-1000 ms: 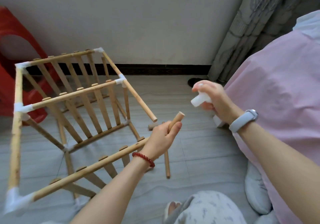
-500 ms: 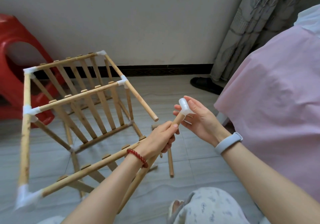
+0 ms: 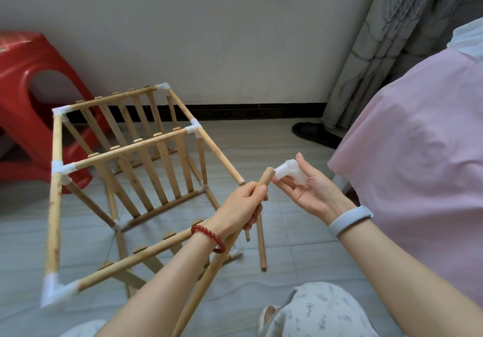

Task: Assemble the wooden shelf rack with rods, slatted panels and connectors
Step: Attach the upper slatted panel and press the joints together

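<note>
A half-built wooden rack [image 3: 136,159] of rods, slatted panels and white corner connectors stands on the tiled floor at the left. My left hand [image 3: 241,206] grips a loose wooden rod [image 3: 209,268] near its upper end, which points up and to the right. My right hand [image 3: 311,190] holds a white plastic connector [image 3: 288,171] in its fingers, with the connector's opening a small gap away from the rod's tip. Another loose rod [image 3: 261,237] lies on the floor below my hands.
A red plastic stool [image 3: 28,96] stands behind the rack at the left. A bed with a pink cover [image 3: 418,159] fills the right side, with a grey curtain [image 3: 386,36] behind it. A dark slipper [image 3: 312,133] lies by the wall. My knee [image 3: 321,310] is at the bottom.
My right hand brought the connector down to the rod's tip, touched it there, then drew it slightly back to the right. My left hand slid lower on the rod.
</note>
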